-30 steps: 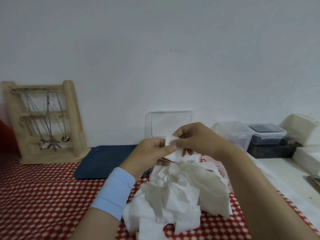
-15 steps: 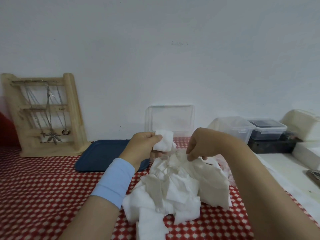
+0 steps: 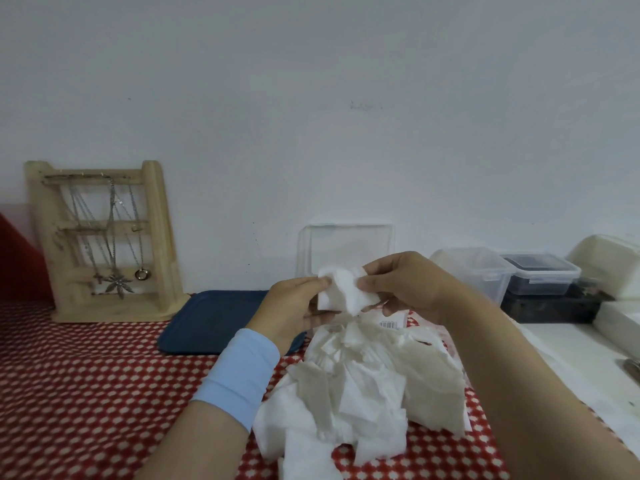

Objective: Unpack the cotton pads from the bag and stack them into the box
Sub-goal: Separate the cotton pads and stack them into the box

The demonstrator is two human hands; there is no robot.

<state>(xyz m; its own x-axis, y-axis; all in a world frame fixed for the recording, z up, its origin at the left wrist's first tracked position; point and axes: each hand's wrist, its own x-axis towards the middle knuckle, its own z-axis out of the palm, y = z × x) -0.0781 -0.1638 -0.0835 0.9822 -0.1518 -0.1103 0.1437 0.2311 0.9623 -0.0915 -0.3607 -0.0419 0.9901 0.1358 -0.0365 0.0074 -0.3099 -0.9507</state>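
Note:
A loose heap of white cotton pads [image 3: 360, 386] lies on the red dotted tablecloth in front of me. Above it, my left hand [image 3: 294, 306] and my right hand [image 3: 405, 285] both pinch a small stack of white pads [image 3: 343, 292], the left at its left edge, the right at its right edge. Under the heap's far side shows a bit of the bag [image 3: 393, 322] with a barcode. A clear plastic box [image 3: 346, 251] stands behind my hands against the wall; its lower part is hidden by them.
A dark blue tray [image 3: 214, 320] lies left of my hands. A wooden jewellery stand [image 3: 100, 244] with necklaces leans on the wall at the left. Clear lidded containers [image 3: 478, 271], a dark box [image 3: 540, 278] and white boxes [image 3: 609, 265] crowd the right side.
My right hand rose from the heap and joined my left hand at the held pads. The left hand stayed near the same spot. The camera view dipped slightly.

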